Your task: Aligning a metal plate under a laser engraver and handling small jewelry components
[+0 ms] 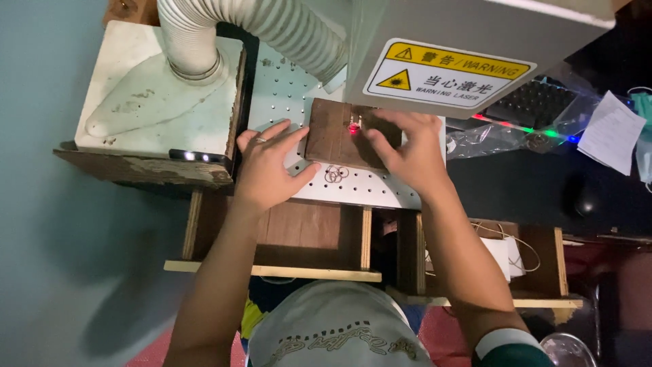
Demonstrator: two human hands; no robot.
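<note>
A white hose [272, 27] hangs at the left. The left hand [268, 166] lies flat and open beside the brown block [333, 136] on the table [360, 190]. The right hand [411, 153] presses the block, under a grey machine [475, 27] hiding its top.

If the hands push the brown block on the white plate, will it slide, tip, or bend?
The brown block looks flat and rigid, so it probably slides without bending. It lies low on the perforated plate, so tipping seems unlikely. The left hand and right hand flank it, suggesting easy nudging.
</note>
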